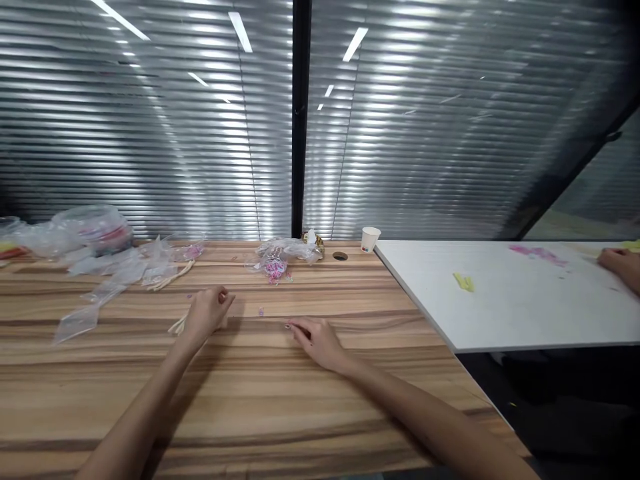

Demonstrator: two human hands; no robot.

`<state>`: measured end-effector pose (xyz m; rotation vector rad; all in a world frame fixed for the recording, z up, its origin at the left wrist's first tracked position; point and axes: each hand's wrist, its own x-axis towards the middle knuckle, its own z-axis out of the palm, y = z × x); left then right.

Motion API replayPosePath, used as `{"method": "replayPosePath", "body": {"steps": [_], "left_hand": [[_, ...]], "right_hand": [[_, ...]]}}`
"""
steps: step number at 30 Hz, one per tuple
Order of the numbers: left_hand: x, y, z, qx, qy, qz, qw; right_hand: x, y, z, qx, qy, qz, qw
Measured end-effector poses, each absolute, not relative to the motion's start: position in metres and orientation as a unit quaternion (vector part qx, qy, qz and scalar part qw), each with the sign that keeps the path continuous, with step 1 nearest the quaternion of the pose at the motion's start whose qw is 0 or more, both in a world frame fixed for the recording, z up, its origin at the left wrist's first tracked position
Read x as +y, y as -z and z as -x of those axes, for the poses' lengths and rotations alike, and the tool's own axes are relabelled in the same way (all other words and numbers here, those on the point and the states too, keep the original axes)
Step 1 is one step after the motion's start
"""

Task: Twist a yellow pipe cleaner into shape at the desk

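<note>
My left hand (204, 313) hovers over the wooden table with its fingertips pinched together; what they hold, if anything, is too small to make out. Partly under that hand lie some cream-coloured strips (177, 326). To the right, my right hand (320, 343) rests low near the tabletop, its thumb and forefinger closed on a tiny ring-like piece (287, 326). A small pink-purple piece (261, 312) lies on the wood between the hands, and another purple bit (189, 296) sits just behind my left wrist.
A clear bag of small pink and purple pieces (275, 268) lies at the back, near a cable hole (340, 256) and a paper cup (370, 239). Plastic bags (107, 263) spread over the left. On the adjoining white table (500, 313) are yellow strips (464, 282) and another person's hand (620, 267).
</note>
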<state>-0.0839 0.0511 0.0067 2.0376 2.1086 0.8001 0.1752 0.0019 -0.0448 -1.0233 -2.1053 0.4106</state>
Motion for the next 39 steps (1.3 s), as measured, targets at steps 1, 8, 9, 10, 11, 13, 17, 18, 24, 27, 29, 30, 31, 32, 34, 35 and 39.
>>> {"method": "replayPosePath", "body": {"steps": [1,8,9,10,11,13,17,18,24,27,29,30,31,32,34,35,39], "left_hand": [[0.051,-0.004,0.087,0.708,-0.21,-0.675,0.012],[0.046,0.007,0.088,0.735,-0.058,-0.674,-0.058],[0.046,0.006,0.086,0.726,-0.059,-0.682,-0.067],[0.045,0.006,0.083,0.715,-0.062,-0.692,-0.079],[0.045,0.006,0.079,0.702,-0.066,-0.703,-0.093],[0.043,0.008,0.069,0.673,-0.086,-0.725,-0.115],[0.036,0.027,0.039,0.587,-0.174,-0.782,-0.112],[0.035,0.034,0.033,0.566,-0.197,-0.794,-0.106],[0.029,0.066,0.018,0.484,-0.198,-0.851,-0.043],[0.027,0.067,0.021,0.474,-0.173,-0.863,-0.02],[0.026,0.064,0.021,0.472,-0.176,-0.864,-0.006],[0.026,0.062,0.021,0.471,-0.178,-0.864,0.003],[0.026,0.06,0.02,0.473,-0.185,-0.862,0.011],[0.026,0.059,0.02,0.477,-0.198,-0.856,0.015],[0.027,0.056,0.019,0.486,-0.224,-0.844,0.019],[0.028,0.056,0.019,0.489,-0.235,-0.84,0.019],[0.03,0.056,0.02,0.489,-0.271,-0.829,0.027]], "right_hand": [[0.001,0.046,-0.175,-0.824,-0.154,0.399,0.373],[0.01,0.04,-0.181,-0.836,-0.103,0.391,0.37],[0.019,0.034,-0.188,-0.823,-0.098,0.408,0.383],[0.03,0.028,-0.199,-0.8,-0.09,0.435,0.404],[0.042,0.022,-0.214,-0.771,-0.078,0.464,0.429],[0.069,0.011,-0.256,-0.711,-0.021,0.533,0.459],[0.1,0.011,-0.366,-0.63,0.122,0.681,0.353],[0.099,0.015,-0.394,-0.621,0.127,0.694,0.341],[0.07,0.062,-0.515,-0.505,0.162,0.802,0.276],[0.078,0.09,-0.548,-0.457,0.175,0.846,0.212],[0.09,0.103,-0.564,-0.481,0.179,0.838,0.185],[0.096,0.107,-0.57,-0.49,0.17,0.836,0.179],[0.102,0.11,-0.576,-0.49,0.154,0.84,0.174],[0.107,0.111,-0.582,-0.484,0.135,0.847,0.173],[0.114,0.112,-0.591,-0.465,0.129,0.855,0.192],[0.116,0.112,-0.595,-0.463,0.13,0.854,0.201],[0.115,0.116,-0.599,-0.473,0.162,0.827,0.256]]}}
